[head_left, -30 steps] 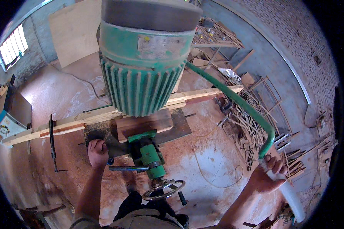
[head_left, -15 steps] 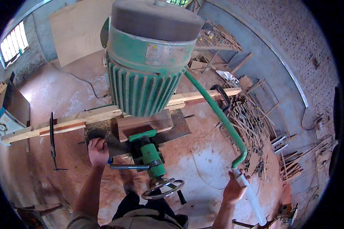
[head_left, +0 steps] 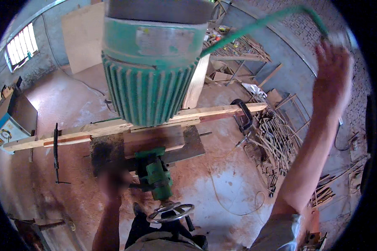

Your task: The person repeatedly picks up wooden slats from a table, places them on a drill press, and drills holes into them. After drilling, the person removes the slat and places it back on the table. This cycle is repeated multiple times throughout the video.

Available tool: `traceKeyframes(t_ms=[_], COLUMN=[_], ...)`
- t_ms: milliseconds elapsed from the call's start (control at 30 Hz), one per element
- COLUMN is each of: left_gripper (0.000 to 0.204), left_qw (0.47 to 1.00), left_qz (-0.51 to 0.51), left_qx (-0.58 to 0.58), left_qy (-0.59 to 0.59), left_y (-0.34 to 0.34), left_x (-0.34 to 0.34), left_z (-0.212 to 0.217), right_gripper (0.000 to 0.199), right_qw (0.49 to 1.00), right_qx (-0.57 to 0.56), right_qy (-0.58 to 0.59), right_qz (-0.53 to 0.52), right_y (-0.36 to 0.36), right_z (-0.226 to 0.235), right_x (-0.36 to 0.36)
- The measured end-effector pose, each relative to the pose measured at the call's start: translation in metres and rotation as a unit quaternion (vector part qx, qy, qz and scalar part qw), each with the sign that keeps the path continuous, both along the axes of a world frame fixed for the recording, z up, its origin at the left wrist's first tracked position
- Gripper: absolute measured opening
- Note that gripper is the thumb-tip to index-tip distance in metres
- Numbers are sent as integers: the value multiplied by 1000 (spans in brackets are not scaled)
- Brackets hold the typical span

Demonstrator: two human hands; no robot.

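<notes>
My right hand (head_left: 333, 69), smeared by motion, is raised high at the upper right, its fingers round the pale grip of a bent green lever (head_left: 259, 28). The lever runs to a large green finned motor (head_left: 148, 79) in front of me. My left hand (head_left: 112, 182) is badly blurred beside the dark end of a green clamp (head_left: 156, 171), by the clamp's side handle; its fingers cannot be made out. The clamp's pad faces a reddish wooden block (head_left: 155, 140) under the motor. A steel handwheel (head_left: 170, 213) sits at the clamp's near end.
A long pale timber beam (head_left: 71, 136) crosses behind the block, with a black C-clamp (head_left: 244, 115) on its right part and a bar clamp (head_left: 56, 154) on its left. Wood scraps (head_left: 276, 144) lie heaped at the right. A grey cabinet (head_left: 23, 113) stands far left.
My right hand has swung the green lever from low right up to the upper right. My left hand has moved down and nearer the clamp's side handle. The motor appears shifted left in view.
</notes>
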State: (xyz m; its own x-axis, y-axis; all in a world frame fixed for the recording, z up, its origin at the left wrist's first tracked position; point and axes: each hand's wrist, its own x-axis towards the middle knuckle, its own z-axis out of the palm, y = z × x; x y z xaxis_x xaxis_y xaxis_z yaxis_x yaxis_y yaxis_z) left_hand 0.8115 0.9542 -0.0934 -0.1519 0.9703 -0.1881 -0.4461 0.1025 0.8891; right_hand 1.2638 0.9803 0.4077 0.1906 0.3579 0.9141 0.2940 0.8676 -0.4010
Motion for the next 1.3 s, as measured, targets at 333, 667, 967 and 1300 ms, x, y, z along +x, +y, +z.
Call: traceKeyframes(t_ms=[333,667,967,1300], left_gripper=[59,70,59,53], left_qw=[985,616,902,959], left_qz=[-155,-510,-250,-106], left_qx=[69,221,41,-31], left_qy=[-37,558,349,262], left_y=[11,-3,-82,-154], left_x=[133,224,119,60], left_z=[136,146,170,130], right_gripper=[38,38,42,36], right_qw=[705,592,669,782], right_qx=[-614,-620,-537,-398], right_qy=[324,484,499,477], right_qz=[147,176,123,55], right_y=[76,145,144,76], right_z=[-431,-491,-446,-347], right_x=[0,-16,10,64])
